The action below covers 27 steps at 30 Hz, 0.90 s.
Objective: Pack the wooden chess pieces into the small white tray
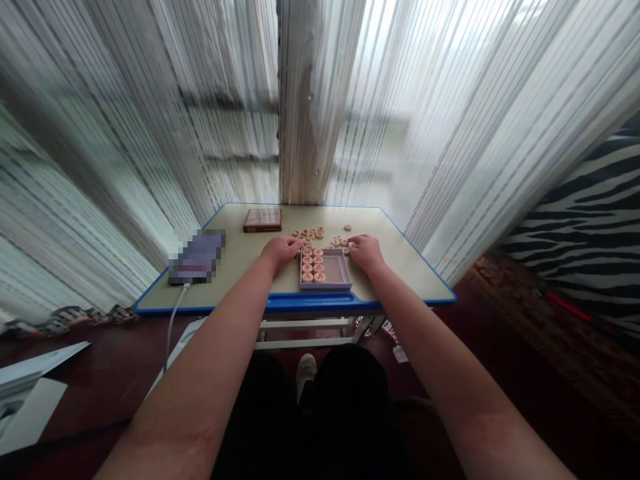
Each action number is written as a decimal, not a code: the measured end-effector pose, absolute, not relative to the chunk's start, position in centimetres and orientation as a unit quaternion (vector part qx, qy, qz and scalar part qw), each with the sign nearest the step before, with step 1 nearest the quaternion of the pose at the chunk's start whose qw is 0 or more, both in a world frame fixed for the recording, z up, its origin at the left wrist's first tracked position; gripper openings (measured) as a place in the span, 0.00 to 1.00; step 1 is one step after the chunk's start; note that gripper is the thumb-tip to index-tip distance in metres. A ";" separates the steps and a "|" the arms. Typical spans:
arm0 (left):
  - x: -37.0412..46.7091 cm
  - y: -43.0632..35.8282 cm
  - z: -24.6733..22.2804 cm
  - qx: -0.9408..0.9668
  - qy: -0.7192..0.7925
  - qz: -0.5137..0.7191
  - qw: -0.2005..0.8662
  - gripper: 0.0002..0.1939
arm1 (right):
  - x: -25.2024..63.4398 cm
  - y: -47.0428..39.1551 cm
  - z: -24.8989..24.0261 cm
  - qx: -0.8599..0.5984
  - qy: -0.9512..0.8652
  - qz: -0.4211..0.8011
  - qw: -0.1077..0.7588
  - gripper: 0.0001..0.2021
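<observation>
Discs (319, 277) with red marks sit in two columns on the left side of the shallow box (327, 287), loose discs (320, 234) beyond it on the table (410, 267). Left hand (281, 252) curls its fingers by the box's far left corner, right hand (367, 253) by the far right; can't tell finger gap or hold. Discs look light, stiff, slightly slippery, not fragile: pinch opposite rims.

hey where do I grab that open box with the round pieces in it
Probably by its left and right walls, left hand and right hand coming in from either side. The box is open-topped with discs filling its left half, so keep it level.
</observation>
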<state>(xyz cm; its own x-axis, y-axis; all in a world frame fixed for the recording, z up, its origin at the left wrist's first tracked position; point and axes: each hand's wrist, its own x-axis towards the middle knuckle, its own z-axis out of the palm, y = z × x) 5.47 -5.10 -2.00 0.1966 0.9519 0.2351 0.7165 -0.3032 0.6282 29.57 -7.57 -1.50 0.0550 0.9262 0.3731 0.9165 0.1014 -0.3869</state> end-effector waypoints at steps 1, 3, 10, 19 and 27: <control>5.5 -5.0 -2.0 0.748 0.558 0.300 0.196 0.23 | 29.5 -7.5 -1.5 -0.671 -0.686 0.011 0.282 0.18; 5.5 -5.0 -2.0 0.746 0.562 0.296 0.200 0.23 | 29.5 -7.5 -1.5 -0.672 -0.683 0.019 0.287 0.18; 5.5 -4.9 -1.9 0.740 0.569 0.293 0.205 0.24 | 29.2 -7.6 -1.9 -0.672 -0.667 0.059 0.318 0.18; 5.7 -4.5 -2.0 0.728 0.586 0.315 0.166 0.22 | 30.1 -7.1 1.2 -0.665 -0.618 0.190 0.374 0.24; 6.4 -2.6 -1.3 0.672 0.685 0.267 0.082 0.25 | 31.3 -1.3 0.4 -0.655 -0.627 0.029 0.421 0.19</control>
